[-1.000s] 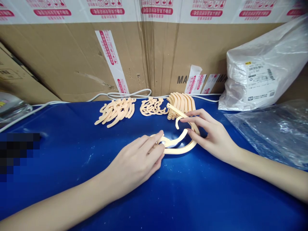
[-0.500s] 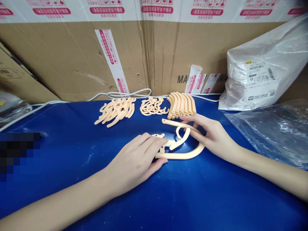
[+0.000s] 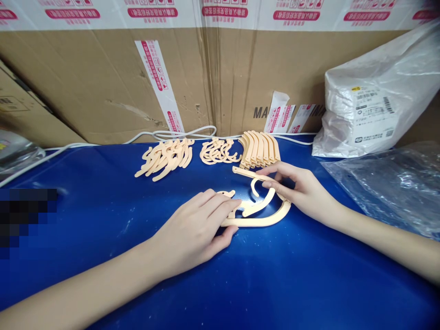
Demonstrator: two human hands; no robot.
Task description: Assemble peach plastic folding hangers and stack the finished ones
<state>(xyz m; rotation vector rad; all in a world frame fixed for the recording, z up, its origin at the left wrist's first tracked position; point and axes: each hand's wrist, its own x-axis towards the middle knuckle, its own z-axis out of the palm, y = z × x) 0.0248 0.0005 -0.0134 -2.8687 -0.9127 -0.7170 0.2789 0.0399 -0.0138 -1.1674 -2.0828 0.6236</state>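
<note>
Cream plastic parts that look like a folding clothes hanger lie between my hands. My right hand [image 3: 304, 190] pinches a long hanger arm [image 3: 245, 173], its holed end pointing left. My left hand [image 3: 201, 224] is closed over the left ends of the parts, thumb at the near side of the lower curved arm [image 3: 264, 222]. Inside the curve are a shorter curved piece [image 3: 263, 205] and a thin hook [image 3: 254, 188]. My left fingers cover part of a small piece with a rounded tip [image 3: 231, 194]. How the parts join is hidden under my fingers.
Behind my hands lie a pile of curved pieces [image 3: 170, 158], a pile of hooks [image 3: 218, 152] and a stack of arms [image 3: 260, 149] on the blue table surface [image 3: 257, 284]. A white cable [image 3: 137, 136] runs along the cardboard [image 3: 103, 82]. A white parcel [image 3: 371, 105] and clear plastic [image 3: 388, 188] are right.
The long arm in my right hand has shifted slightly right and upward at its free end. The inner curved piece and hook have moved a little. My left hand stays nearly still.
</note>
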